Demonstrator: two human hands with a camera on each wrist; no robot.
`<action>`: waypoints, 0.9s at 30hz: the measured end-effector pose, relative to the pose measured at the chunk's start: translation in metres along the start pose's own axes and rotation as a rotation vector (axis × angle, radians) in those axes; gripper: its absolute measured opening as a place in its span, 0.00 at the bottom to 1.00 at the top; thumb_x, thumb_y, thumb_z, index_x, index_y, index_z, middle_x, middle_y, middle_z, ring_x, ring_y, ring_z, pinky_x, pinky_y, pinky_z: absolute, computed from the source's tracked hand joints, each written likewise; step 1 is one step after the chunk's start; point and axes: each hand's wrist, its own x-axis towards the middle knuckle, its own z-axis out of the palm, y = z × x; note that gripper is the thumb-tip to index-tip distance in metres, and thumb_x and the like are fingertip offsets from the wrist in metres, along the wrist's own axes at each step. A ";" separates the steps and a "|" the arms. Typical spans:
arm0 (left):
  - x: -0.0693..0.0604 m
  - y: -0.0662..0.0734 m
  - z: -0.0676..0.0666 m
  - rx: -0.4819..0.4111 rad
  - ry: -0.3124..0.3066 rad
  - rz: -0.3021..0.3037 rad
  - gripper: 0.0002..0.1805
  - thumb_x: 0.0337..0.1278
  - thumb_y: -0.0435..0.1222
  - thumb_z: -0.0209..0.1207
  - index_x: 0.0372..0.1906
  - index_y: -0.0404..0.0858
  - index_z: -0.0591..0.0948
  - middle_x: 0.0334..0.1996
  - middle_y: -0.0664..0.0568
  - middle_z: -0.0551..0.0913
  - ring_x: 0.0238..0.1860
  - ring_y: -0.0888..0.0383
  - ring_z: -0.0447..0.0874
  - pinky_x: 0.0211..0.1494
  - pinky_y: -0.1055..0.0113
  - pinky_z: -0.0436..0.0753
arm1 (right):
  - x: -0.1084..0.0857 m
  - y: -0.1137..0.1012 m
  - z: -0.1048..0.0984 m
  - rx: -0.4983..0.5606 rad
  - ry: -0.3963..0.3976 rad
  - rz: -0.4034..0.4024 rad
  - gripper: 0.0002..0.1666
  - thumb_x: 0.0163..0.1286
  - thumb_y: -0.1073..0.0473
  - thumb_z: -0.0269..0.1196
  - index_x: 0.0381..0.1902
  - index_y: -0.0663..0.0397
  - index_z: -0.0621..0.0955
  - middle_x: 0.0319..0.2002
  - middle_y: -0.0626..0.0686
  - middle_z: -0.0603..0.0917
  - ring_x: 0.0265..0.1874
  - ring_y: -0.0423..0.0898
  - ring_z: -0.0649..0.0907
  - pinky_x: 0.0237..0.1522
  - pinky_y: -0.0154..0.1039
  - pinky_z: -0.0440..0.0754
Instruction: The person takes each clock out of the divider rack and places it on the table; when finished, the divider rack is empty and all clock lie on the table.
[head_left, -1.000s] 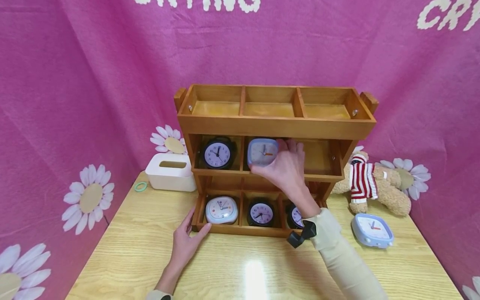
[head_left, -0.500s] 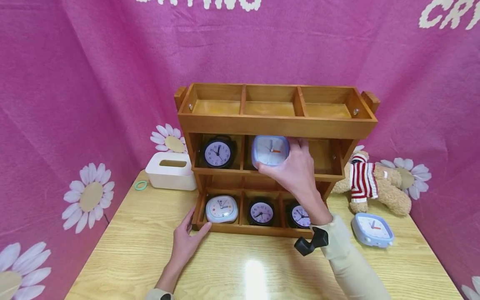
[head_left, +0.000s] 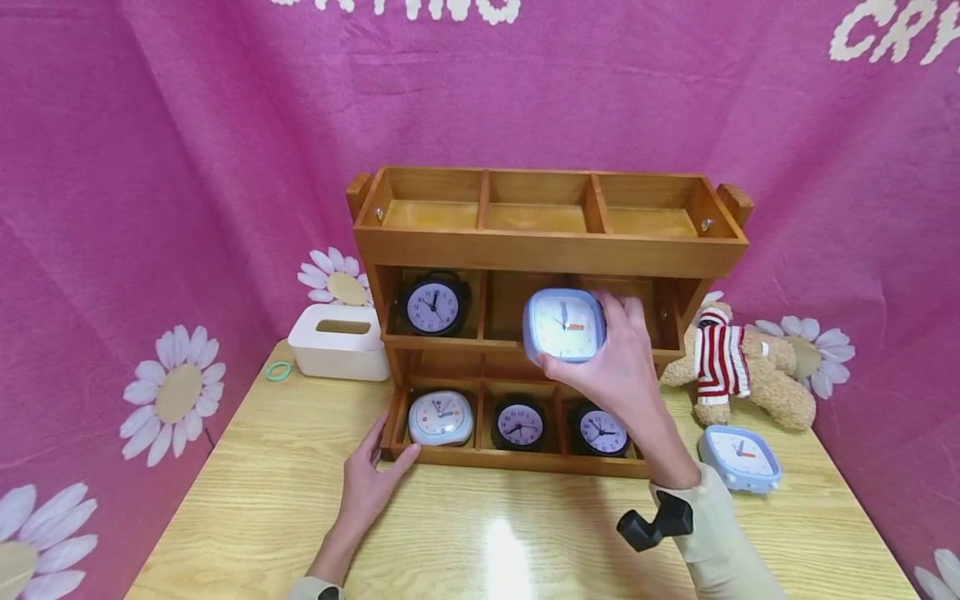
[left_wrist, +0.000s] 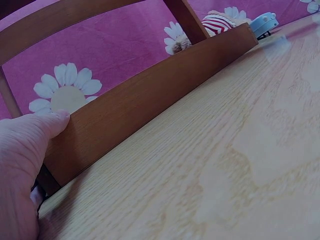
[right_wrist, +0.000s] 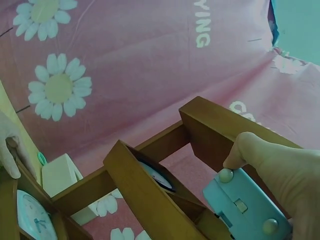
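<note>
Holds the bare right hand (head_left: pixel 621 360) up before the middle tier of the brown wooden shelf (head_left: pixel 551 254), gripping with thumb and fingers; rests the bare left hand (head_left: pixel 371 482), thumb spread, against the shelf's bottom left corner.

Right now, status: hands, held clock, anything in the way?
Right hand: fingers gripping blue clock in front of rack. Left hand on rack's lower left corner. Nothing seen blocking clock's front.
</note>
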 end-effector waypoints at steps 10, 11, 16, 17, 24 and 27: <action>0.000 0.001 0.000 0.008 -0.005 -0.004 0.43 0.61 0.40 0.74 0.77 0.34 0.69 0.75 0.35 0.68 0.75 0.40 0.67 0.75 0.48 0.70 | -0.030 0.020 -0.025 0.007 -0.001 -0.004 0.57 0.40 0.44 0.83 0.68 0.60 0.74 0.58 0.63 0.78 0.52 0.59 0.78 0.50 0.57 0.78; 0.000 0.000 0.000 0.008 -0.005 -0.005 0.43 0.61 0.40 0.74 0.77 0.34 0.69 0.75 0.35 0.69 0.75 0.40 0.67 0.75 0.48 0.70 | -0.033 0.022 -0.027 0.005 -0.006 0.001 0.57 0.40 0.45 0.83 0.67 0.60 0.75 0.57 0.63 0.79 0.52 0.59 0.78 0.49 0.57 0.78; 0.001 0.000 0.001 0.011 -0.002 -0.016 0.43 0.61 0.41 0.74 0.77 0.34 0.69 0.75 0.35 0.69 0.75 0.41 0.68 0.75 0.49 0.69 | -0.047 0.038 -0.044 -0.006 -0.010 0.037 0.55 0.41 0.48 0.83 0.66 0.60 0.75 0.54 0.65 0.81 0.50 0.60 0.79 0.46 0.54 0.76; 0.001 0.000 0.001 0.012 -0.001 -0.018 0.43 0.60 0.41 0.74 0.77 0.34 0.69 0.75 0.35 0.69 0.75 0.41 0.68 0.75 0.49 0.69 | -0.050 0.042 -0.047 -0.007 -0.009 0.048 0.55 0.41 0.48 0.83 0.66 0.60 0.75 0.54 0.65 0.81 0.49 0.60 0.80 0.45 0.53 0.76; 0.001 0.000 0.002 0.005 0.001 -0.013 0.43 0.60 0.39 0.75 0.77 0.33 0.69 0.75 0.34 0.69 0.75 0.40 0.68 0.75 0.48 0.69 | -0.075 0.069 -0.068 -0.062 0.015 0.127 0.56 0.41 0.52 0.84 0.69 0.61 0.74 0.53 0.66 0.83 0.46 0.62 0.81 0.43 0.48 0.73; 0.000 0.000 0.002 0.003 0.002 -0.019 0.43 0.60 0.39 0.75 0.77 0.33 0.69 0.74 0.35 0.70 0.74 0.41 0.68 0.75 0.48 0.69 | -0.084 0.080 -0.076 -0.085 0.005 0.164 0.57 0.41 0.52 0.84 0.70 0.60 0.73 0.54 0.67 0.82 0.47 0.63 0.81 0.42 0.49 0.73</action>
